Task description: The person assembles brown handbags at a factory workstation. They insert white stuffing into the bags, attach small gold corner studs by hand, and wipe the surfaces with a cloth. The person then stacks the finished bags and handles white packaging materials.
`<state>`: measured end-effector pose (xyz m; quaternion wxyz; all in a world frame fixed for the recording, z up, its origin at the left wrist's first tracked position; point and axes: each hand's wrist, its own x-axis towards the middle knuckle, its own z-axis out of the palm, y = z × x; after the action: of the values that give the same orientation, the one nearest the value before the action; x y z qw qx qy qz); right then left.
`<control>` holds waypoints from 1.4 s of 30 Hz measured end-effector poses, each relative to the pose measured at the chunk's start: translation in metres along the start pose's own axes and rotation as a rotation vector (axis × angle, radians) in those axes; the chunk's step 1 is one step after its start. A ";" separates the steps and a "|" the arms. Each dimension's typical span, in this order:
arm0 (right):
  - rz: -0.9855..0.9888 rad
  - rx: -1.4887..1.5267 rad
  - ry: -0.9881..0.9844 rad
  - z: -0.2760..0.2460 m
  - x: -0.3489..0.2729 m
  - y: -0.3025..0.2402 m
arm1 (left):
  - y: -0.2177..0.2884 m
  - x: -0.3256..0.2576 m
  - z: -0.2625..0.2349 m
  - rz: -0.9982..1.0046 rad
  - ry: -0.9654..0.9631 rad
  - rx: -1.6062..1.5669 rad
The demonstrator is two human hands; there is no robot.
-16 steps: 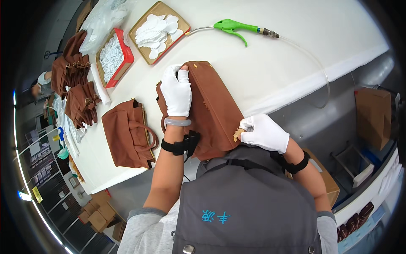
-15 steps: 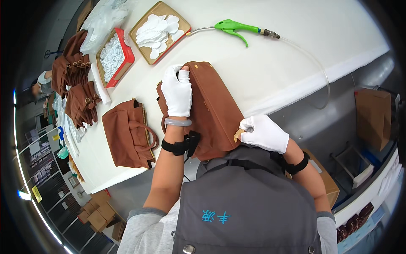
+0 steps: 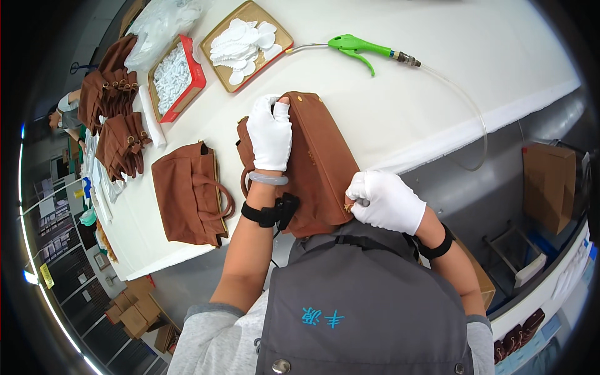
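A brown handbag (image 3: 325,165) lies tipped in front of me, its long flat base turned up and its near end against my apron. My left hand (image 3: 270,136), in a white glove with a bare thumb tip showing, grips the bag's far end near the small brass studs. At the bag's near right corner, my gloved right hand (image 3: 387,201) is closed in a pinch. A small crumpled tan scrap (image 3: 348,207) pokes out from its fingers and touches the bag's corner. What the scrap is made of cannot be made out.
A second brown handbag (image 3: 189,194) lies to the left. Beyond are a box of small white pieces (image 3: 199,78), a tray of white oval pieces (image 3: 284,39) and a green air gun (image 3: 359,45) with a hose. Brown bag parts (image 3: 119,147) are piled far left, near another person (image 3: 67,112).
My right hand has turned and closed further over the tan scrap at the bag's corner, so less of it shows. My left hand keeps its grip. The whole view has shifted slightly.
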<state>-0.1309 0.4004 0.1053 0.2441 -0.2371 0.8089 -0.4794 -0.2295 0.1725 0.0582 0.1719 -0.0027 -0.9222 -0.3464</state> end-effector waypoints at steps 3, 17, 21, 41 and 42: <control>-0.032 -0.085 0.021 0.000 -0.001 0.009 | -0.002 0.001 0.003 -0.030 0.003 -0.036; 0.136 1.336 0.500 0.010 -0.005 0.044 | 0.037 0.004 -0.097 0.203 0.108 0.042; 0.078 1.337 0.445 -0.013 0.022 0.044 | 0.050 0.004 -0.138 0.250 0.185 0.218; 0.032 1.275 0.451 -0.186 -0.038 0.180 | 0.074 0.104 -0.236 -0.069 0.712 0.330; 0.052 1.257 0.417 -0.188 -0.031 0.183 | 0.067 0.096 -0.261 -0.246 0.758 0.283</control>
<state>-0.2518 0.6220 0.0265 0.1858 0.0676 0.4108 -0.8900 -0.2296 0.0459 0.3144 0.4552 0.2586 -0.8256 -0.2107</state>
